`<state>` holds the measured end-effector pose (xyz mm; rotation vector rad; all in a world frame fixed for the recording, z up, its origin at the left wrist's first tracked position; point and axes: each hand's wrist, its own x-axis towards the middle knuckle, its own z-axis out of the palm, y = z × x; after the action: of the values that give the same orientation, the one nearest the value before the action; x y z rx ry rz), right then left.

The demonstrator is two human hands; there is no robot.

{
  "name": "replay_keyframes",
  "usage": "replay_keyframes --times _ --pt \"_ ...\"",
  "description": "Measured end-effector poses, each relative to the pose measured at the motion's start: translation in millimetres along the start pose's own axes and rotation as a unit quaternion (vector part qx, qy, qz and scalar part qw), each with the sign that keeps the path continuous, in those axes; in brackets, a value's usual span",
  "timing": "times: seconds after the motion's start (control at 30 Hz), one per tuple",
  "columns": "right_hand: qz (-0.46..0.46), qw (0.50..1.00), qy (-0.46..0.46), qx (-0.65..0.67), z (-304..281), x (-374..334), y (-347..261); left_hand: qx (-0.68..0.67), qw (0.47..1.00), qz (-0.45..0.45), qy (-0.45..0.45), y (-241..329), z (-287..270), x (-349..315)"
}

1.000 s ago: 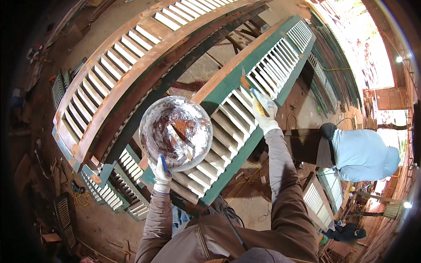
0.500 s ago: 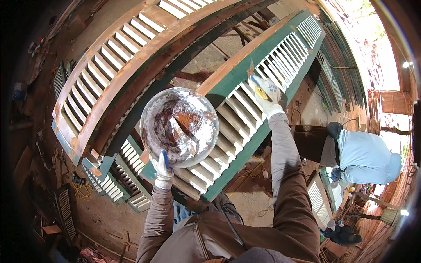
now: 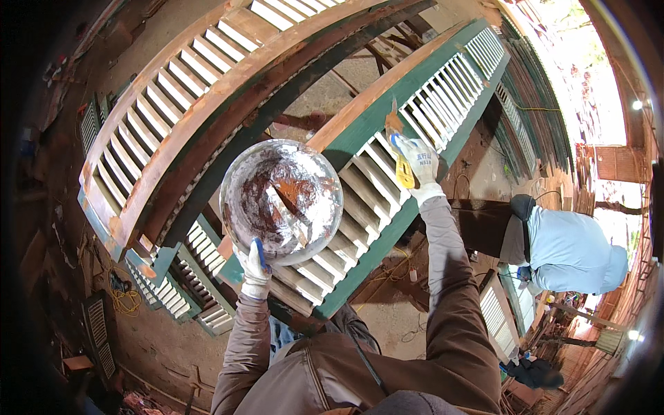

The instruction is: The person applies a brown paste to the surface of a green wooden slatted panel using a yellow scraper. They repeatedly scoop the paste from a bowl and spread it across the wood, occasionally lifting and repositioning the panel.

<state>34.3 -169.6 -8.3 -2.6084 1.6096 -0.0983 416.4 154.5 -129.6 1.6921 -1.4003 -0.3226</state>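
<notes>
My gloved left hand point(image 3: 254, 273) grips the near rim of a round metal bowl point(image 3: 234, 214), with a blue patch showing at the thumb. Reddish-brown paste is smeared inside it, and a flat pale stick point(image 3: 289, 211) lies there. My gloved right hand point(image 3: 423, 162) is closed round the yellow and blue handle of a putty knife point(image 3: 404, 173). Its brown-stained blade points away from me, over the green rail between two louvred sections of a shutter point(image 3: 356, 146). White slats fill the shutter, whose far edge is bare wood. The bowl hangs over its near left part.
A curved louvred shutter frame point(image 3: 155, 176) of bare wood lies along the left. Several dark green shutters point(image 3: 536, 104) lean at the far right. A bent-over person in a light blue top point(image 3: 574, 245) works on the right. A yellow cable point(image 3: 126, 301) lies on the floor.
My right hand has turned and shifted slightly, so the putty knife's blade now shows broad over the green rail and more of the yellow handle is visible. The bowl has barely moved.
</notes>
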Motion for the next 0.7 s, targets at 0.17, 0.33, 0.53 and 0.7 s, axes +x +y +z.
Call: replay_keyframes --times 0.17,0.33,0.53,0.7 --pt "0.001 0.988 0.151 -0.023 -43 6 -22 -0.029 0.997 -0.072 -0.010 1 3 2" --pt "0.071 0.995 0.050 -0.042 -53 12 -57 0.023 1.000 -0.006 0.007 11 -3 6" --pt "0.074 0.984 0.160 -0.010 -49 16 -42 -0.009 1.000 0.014 0.013 -6 1 0" --pt "0.114 0.981 0.076 -0.134 -44 36 -56 -0.057 0.995 -0.082 0.028 35 -11 22"
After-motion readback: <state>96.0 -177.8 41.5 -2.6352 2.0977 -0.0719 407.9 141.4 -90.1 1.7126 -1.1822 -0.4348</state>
